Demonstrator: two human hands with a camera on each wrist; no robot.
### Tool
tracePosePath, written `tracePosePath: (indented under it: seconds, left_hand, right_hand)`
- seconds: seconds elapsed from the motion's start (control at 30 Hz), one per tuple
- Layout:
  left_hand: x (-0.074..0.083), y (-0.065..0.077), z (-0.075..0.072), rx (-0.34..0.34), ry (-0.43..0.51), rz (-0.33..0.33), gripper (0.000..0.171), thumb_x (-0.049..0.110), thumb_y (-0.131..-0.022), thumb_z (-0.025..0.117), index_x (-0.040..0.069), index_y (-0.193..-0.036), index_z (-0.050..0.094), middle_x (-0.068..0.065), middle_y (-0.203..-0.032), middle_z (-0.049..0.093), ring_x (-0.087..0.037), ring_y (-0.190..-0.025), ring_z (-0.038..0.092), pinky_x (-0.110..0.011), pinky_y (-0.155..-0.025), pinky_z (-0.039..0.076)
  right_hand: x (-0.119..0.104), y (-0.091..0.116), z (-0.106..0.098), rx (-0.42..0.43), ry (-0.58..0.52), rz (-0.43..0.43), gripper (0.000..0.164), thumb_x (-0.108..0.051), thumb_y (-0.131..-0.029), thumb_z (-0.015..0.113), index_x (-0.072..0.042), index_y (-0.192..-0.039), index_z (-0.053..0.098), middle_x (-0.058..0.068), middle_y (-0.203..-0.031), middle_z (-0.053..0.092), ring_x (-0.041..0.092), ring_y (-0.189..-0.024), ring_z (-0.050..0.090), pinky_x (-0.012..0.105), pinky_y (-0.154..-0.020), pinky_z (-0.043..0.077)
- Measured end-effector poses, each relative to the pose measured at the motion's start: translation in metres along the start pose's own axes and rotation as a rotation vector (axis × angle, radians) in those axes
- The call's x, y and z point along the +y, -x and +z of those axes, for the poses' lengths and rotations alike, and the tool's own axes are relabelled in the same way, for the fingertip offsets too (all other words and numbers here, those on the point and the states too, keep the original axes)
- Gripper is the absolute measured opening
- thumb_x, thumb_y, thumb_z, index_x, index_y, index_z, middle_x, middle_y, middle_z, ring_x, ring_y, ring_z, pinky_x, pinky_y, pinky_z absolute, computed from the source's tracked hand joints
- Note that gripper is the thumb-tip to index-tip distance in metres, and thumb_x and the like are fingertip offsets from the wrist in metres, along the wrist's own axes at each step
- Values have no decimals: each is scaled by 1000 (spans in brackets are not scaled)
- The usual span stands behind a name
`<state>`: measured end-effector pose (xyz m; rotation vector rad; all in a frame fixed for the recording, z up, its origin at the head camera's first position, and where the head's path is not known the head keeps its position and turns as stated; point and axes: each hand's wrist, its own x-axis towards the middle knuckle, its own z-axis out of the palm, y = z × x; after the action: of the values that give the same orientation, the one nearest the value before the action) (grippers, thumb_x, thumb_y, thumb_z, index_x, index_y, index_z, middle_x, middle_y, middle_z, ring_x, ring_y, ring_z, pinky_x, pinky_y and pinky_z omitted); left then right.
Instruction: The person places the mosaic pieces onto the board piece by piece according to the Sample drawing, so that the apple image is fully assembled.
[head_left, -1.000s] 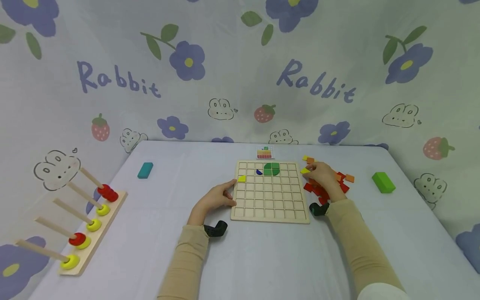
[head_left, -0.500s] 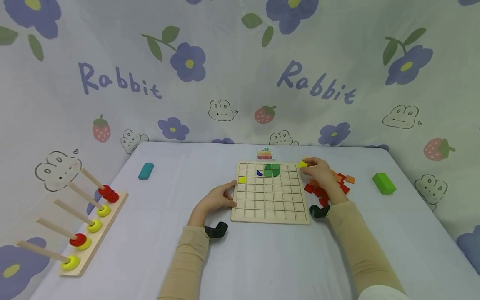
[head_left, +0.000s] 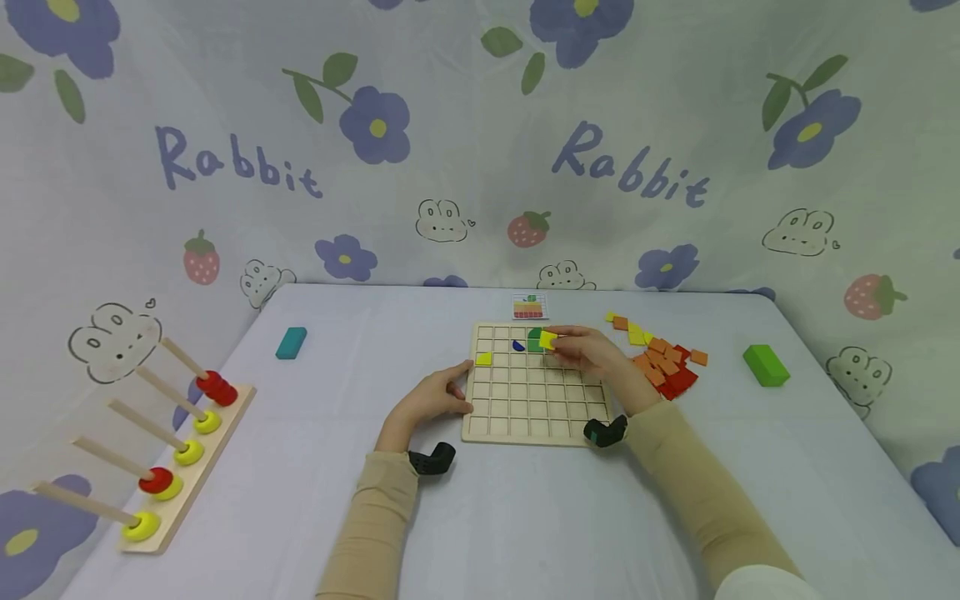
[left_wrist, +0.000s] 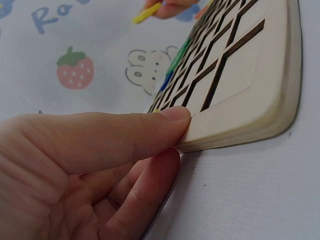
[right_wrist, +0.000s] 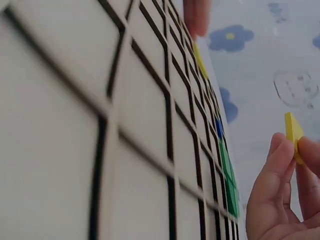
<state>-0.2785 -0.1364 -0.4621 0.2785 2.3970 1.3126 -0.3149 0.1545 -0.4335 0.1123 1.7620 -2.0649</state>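
A wooden grid board [head_left: 538, 410] lies at mid-table. My left hand [head_left: 431, 395] grips its left edge; in the left wrist view the thumb [left_wrist: 150, 125] lies on the rim, with a finger curled under it. Over the board's upper part, my right hand [head_left: 596, 357] pinches a yellow square tile [head_left: 548, 340] between thumb and fingers, and the right wrist view shows that tile [right_wrist: 294, 134] raised clear of the board. In the grid sit another yellow tile [head_left: 483, 359], a small blue piece [head_left: 518, 345] and green rounded pieces [head_left: 534, 337], partly hidden behind the held tile.
Loose red, orange and yellow tiles [head_left: 663, 364] lie right of the board. A small picture card [head_left: 529, 306] is behind it. A green block [head_left: 767, 365] is far right, a teal block [head_left: 291, 342] at left, and a peg stand with rings [head_left: 202, 467] at far left.
My right hand has picked up the yellow tile beside the pile and carried it left over the board's upper part. My left hand has stayed at the board's left edge.
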Motion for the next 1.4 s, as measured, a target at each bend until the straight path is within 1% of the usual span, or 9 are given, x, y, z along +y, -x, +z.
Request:
tracePosePath:
  seconds: [0.1,0.23,0.37,0.5,0.63,0.87,1.03,1.27,1.4]
  left_hand:
    - [1,0,-1,-5,0,7,83,5,-73,75,14,-144,33,-5,-78,55,-16,-68,47,-26,-62,39]
    - [2,0,-2,-16,0,12,83,6,-73,75,13,-144,33,-5,-78,55,-16,-68,48,-26,-62,39]
    - [0,0,-2,-25,-4,21,83,7,-73,76,12,-144,34,-5,-78,56,-15,-67,48,-27,-61,39]
    - [-1,1,-1,-22,-9,28,82,7,-73,76,11,-144,34,-5,-77,56,-15,-66,48,-26,-61,39]
    - [0,2,0,-16,-7,37,82,7,-72,75,10,-144,34,-5,-76,56,-15,-65,48,-26,-61,39]
    - [0,2,0,-13,-12,55,81,6,-72,75,10,-143,35,-5,-76,56,-14,-66,48,-26,-62,40]
    - [0,0,0,-7,-11,48,81,6,-73,75,11,-143,35,-4,-77,55,-14,-66,48,-25,-62,40]
    - [-1,1,0,1,-13,38,82,6,-72,75,12,-143,35,-4,-76,55,-14,-66,48,-26,-62,39]
    - [-1,2,1,5,-17,31,81,6,-72,75,12,-143,36,-4,-76,55,-15,-66,48,-26,-61,39]
  right_hand:
    - [3,-6,18,-11,45,17,45,-2,-91,54,5,-134,44,0,-86,63,10,-74,63,20,-69,51]
    - [6,-15,39,17,124,32,40,-3,-89,59,6,-126,51,-1,-82,64,9,-70,64,19,-67,51]
    - [10,-25,57,68,216,41,33,-4,-85,63,6,-116,57,2,-84,64,8,-67,63,21,-68,51]
    - [16,-36,68,152,305,41,25,-2,-81,68,4,-105,63,9,-92,64,9,-64,62,22,-66,52]
    - [20,-41,71,208,369,14,20,-1,-79,69,3,-98,64,13,-93,64,11,-61,61,22,-61,51]
    - [23,-40,73,192,551,-47,14,-5,-81,68,1,-94,65,11,-79,64,12,-54,57,23,-54,49]
    - [22,-40,73,180,670,-95,11,-6,-81,69,-2,-90,65,8,-76,62,12,-50,56,23,-50,47]
    - [20,-37,71,147,624,-135,17,-9,-82,68,-1,-96,62,9,-78,60,13,-52,55,24,-52,48]
    - [13,-31,61,180,580,-129,22,-11,-85,66,0,-103,62,9,-83,59,15,-58,56,26,-55,50]
